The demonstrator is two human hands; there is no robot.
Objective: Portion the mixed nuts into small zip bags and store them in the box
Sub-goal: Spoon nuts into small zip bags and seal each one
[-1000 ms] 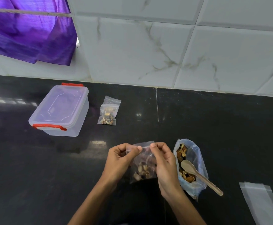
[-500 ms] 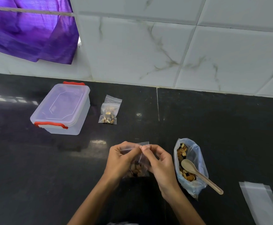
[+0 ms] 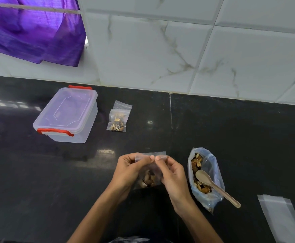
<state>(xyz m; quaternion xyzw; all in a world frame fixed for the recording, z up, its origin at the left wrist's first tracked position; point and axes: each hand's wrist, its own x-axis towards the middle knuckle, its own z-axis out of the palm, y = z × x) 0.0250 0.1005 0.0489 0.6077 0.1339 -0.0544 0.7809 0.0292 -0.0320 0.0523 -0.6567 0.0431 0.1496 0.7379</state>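
Above the counter (image 3: 231, 137), hands pinching zip bag (image 3: 151, 172) top

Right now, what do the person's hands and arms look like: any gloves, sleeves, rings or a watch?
Both are bare. The left hand and the right hand wear no gloves, and no rings show. Both forearms are uncovered down to the bottom of the frame, with no sleeve, watch or bracelet in view.

Black polished countertop (image 3: 239, 146) with glare patches and a thin seam running front to back. White marble-look wall tiles (image 3: 160, 50) behind it, grey veining. Purple cloth (image 3: 32, 34) hangs at upper left (shiny, creased), its lower edge over the tiles, above the counter.
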